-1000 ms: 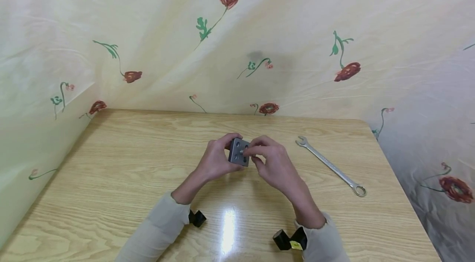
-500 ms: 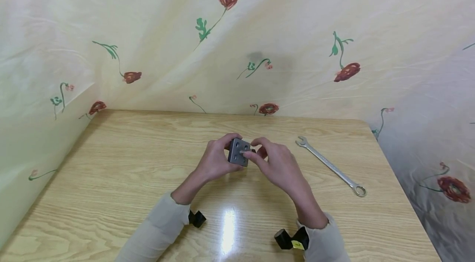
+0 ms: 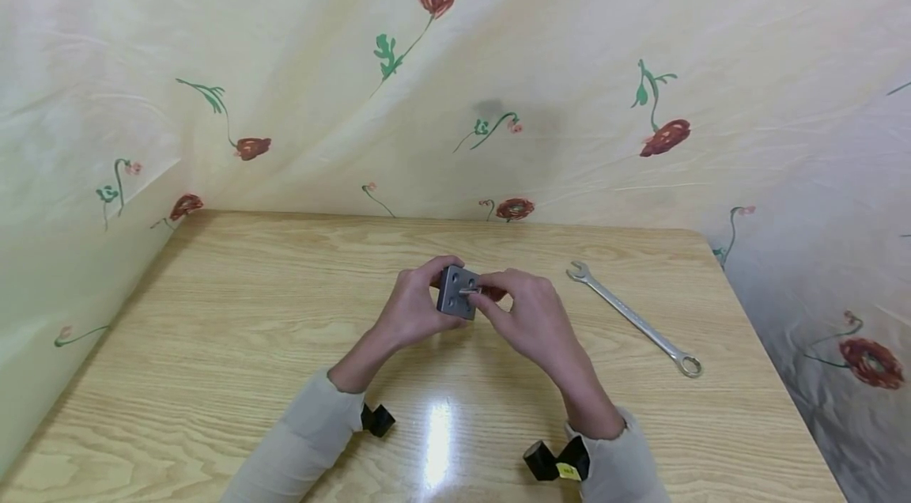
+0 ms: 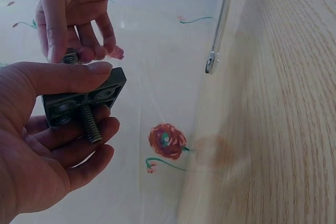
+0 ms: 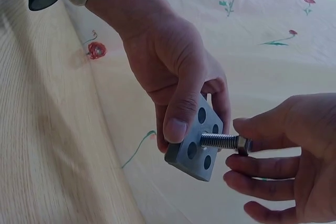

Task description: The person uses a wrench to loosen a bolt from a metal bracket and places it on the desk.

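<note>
Left hand clamped on the block – thumb on one side, fingers curled on the other. Right hand pinches the bolt at its hex head, thumb and forefinger close together, other fingers loosely bent. Hands near each other, block and bolt between them, held up off the surface.

Bolt sits through the middle of the block, a hole toward each corner around it. Long axis runs roughly square to the holed face; head points at the right hand, threaded tip sticks out the far side by the left fingers. Holed face turned toward the right hand – block tilted.

Wrench lies diagonally on the surface, right of the hands, ring end nearer the person.
</note>
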